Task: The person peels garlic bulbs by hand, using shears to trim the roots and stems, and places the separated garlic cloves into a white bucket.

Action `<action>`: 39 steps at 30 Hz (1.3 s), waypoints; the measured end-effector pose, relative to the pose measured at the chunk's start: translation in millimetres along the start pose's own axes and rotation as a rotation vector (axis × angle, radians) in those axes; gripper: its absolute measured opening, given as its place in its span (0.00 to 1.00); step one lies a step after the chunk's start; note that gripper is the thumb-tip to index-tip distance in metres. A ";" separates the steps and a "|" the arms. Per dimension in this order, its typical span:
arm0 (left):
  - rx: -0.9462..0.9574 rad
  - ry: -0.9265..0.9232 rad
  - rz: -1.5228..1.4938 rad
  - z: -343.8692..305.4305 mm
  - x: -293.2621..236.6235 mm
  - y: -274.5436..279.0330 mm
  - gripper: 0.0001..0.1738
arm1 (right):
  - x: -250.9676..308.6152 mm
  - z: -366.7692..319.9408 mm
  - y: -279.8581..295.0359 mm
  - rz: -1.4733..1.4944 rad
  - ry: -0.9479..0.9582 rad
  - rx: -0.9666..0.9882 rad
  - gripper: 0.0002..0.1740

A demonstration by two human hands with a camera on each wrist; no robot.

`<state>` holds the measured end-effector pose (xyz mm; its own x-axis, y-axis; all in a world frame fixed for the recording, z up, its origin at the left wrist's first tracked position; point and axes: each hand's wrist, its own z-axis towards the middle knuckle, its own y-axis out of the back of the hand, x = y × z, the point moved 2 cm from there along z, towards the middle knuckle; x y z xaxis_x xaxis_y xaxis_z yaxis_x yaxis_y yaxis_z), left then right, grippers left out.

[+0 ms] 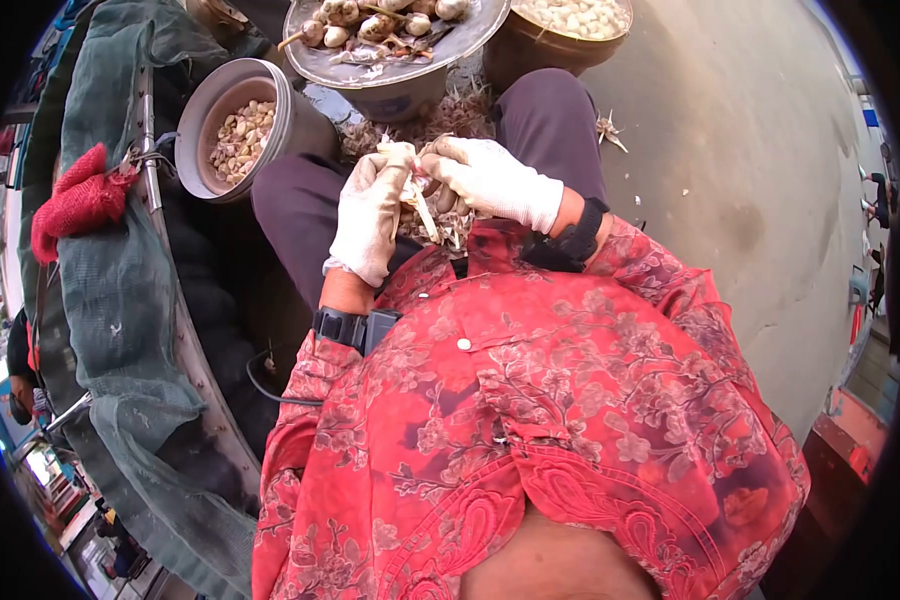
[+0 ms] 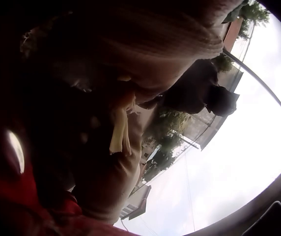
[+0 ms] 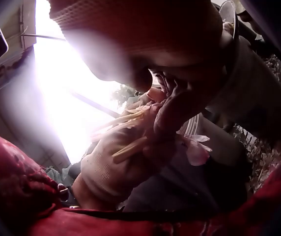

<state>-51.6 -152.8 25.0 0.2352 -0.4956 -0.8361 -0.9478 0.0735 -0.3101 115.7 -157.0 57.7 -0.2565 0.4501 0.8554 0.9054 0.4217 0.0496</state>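
Both hands wear white knit gloves and meet over the lap. My left hand (image 1: 366,218) grips a garlic bulb (image 3: 155,96) by its dry stalk, and a pale length of that stalk (image 2: 119,130) sticks out below the fingers. From the other side my right hand (image 1: 495,180) pinches the bulb with thumb and curled fingers. Loose pinkish skin (image 3: 197,151) hangs beneath the fingers in the right wrist view. Much of the bulb is hidden behind the gloves.
Ahead, a wide metal basin (image 1: 315,68) holds whole garlic bulbs. A bucket (image 1: 192,150) of separated cloves stands left, a brown tub (image 1: 545,45) of pale cloves at the far right. Garlic skins (image 1: 460,112) litter the ground between the knees. Dark netting (image 1: 120,270) runs along the left.
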 end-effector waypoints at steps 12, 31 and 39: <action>0.234 0.017 -0.272 16.4 15.7 12.1 0.09 | -17.5 16.7 -4.9 0.197 0.011 -0.065 0.15; 0.227 0.184 -0.130 23.1 10.4 12.4 0.17 | -9.8 38.8 3.5 -0.016 0.071 0.086 0.25; 0.242 0.216 -0.200 31.6 3.4 15.8 0.12 | 21.7 34.5 18.5 -0.087 -0.045 0.181 0.27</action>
<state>-59.0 -126.0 3.0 0.3351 -0.6903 -0.6413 -0.8032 0.1465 -0.5774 115.3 -112.3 59.4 -0.3500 0.4389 0.8276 0.8045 0.5934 0.0255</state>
